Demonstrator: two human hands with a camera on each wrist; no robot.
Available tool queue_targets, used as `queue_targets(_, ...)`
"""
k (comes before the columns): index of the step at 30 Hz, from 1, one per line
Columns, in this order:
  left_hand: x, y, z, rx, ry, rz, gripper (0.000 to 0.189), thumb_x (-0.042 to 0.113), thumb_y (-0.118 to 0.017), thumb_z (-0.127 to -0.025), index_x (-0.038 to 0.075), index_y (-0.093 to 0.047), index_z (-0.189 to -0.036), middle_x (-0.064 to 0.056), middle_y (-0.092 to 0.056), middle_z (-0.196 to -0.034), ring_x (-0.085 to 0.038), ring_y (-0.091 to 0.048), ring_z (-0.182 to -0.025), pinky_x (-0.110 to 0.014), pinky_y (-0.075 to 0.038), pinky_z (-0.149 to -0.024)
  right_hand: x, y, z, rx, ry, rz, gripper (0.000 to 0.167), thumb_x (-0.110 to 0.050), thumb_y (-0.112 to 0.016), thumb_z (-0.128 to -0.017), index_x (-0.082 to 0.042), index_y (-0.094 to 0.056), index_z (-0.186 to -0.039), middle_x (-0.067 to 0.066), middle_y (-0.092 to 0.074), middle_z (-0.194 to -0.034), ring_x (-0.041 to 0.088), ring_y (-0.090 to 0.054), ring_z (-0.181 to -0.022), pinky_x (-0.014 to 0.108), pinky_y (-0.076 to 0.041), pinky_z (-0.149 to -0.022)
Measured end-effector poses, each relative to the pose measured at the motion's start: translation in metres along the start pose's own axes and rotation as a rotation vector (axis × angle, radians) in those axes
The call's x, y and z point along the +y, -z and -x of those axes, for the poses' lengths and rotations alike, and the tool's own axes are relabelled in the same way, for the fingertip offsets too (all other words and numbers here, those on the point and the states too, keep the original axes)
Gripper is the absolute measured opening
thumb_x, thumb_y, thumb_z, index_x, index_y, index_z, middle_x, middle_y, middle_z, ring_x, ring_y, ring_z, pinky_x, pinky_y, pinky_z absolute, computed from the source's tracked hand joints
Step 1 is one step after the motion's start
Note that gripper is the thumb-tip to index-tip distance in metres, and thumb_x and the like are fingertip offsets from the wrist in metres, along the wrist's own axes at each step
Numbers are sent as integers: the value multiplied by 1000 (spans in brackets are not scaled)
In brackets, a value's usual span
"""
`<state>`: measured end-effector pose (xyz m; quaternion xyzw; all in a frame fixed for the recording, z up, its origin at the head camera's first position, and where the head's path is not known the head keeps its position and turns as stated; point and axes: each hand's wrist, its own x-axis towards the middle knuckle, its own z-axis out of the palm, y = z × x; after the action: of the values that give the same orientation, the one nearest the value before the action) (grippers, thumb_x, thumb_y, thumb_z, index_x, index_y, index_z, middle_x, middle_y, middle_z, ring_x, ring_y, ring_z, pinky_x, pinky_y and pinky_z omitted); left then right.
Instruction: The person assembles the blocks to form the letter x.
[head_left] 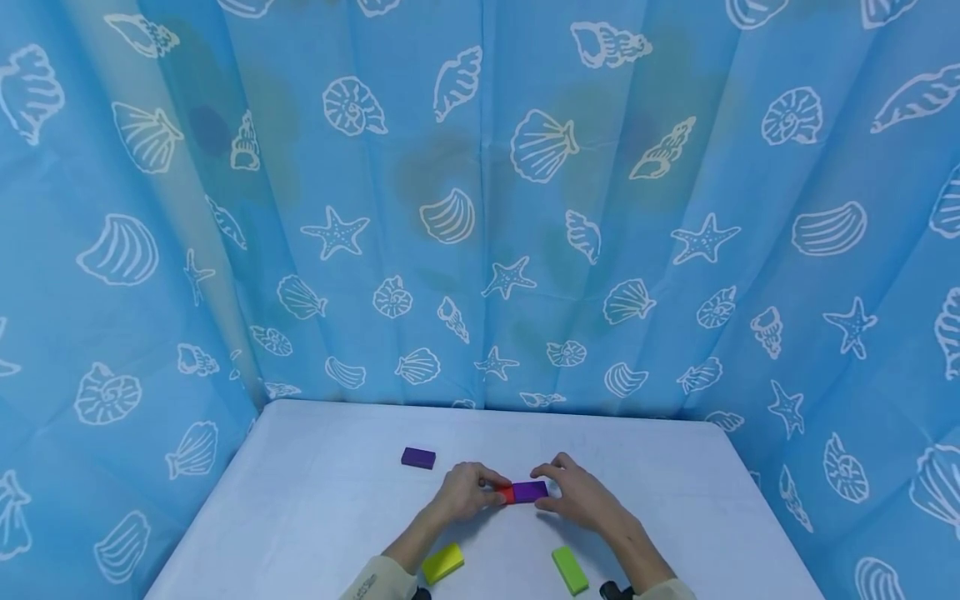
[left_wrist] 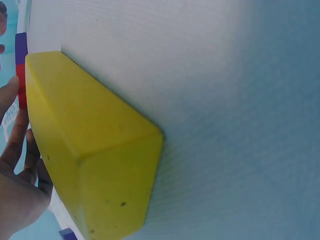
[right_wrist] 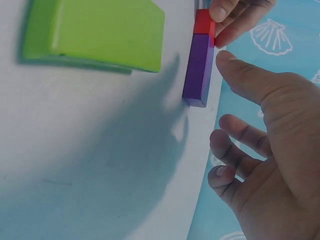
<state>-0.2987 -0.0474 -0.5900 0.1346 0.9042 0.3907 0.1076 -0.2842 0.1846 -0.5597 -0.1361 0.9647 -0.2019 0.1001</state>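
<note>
Shell-print curtains [head_left: 543, 250] backed the table [head_left: 300, 517]. Left hand [head_left: 463, 492] pinched a red block [right_wrist: 202, 22], seemingly steadying it against a purple block [right_wrist: 197, 67]; right hand [head_left: 583, 496] was spread, contact unclear.

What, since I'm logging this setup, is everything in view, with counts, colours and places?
White table: 1, white, under the blocks
Shell-print curtain: count unclear, blue with white print, behind and beside the table
Red rectangular block: 1, red, around mid-table
Joined purple rectangular block: 1, purple, end to end with the red one
Lone purple rectangular block: 1, purple, farther back, left
Yellow rectangular block: 1, yellow, near front
Lime-green rectangular block: 1, lime green, near front, right of the yellow
Pale sleeves: 2, beige, bottom edge
Small black objects: 2, black, partly visible, one by each sleeve
Left hand: 1, pinching the red block
Right hand: 1, at the joined purple block's free end
</note>
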Motion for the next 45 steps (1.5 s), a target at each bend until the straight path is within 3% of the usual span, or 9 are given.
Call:
queue_targets(7,-2,0,0,1,-44,-8,22,22,-80,-86,35,-79,-103,15,-68,-100,-11,-54,-95,-38,-45,-85,1,2,9,-2,23,-30,40,-36,-80,-85,-26,-68,-122,1,-56,-110,17,-57,-94,44,-55,-89)
queue_targets(14,-1,0,-1,-3,-36,0,22,22,-80,-86,34,-79,-104,13,-68,-102,-13,-54,-96,-41,-46,-86,1,5,16,-5,30,-45,39,-35,-80,-85,-25,-67,-122,-1,-56,-107,18,-58,-95,44,-56,-87)
queue_targets(45,0,0,2,-2,-26,-2,21,22,-81,-85,34,-80,-103,13,-69,-102,-12,-55,-94,-39,-47,-86,4,-3,51,-152,-107,-116,52,-39,-83,-81,-17,-63,-123,0,-58,-94,20,-53,-82,43,-54,-81)
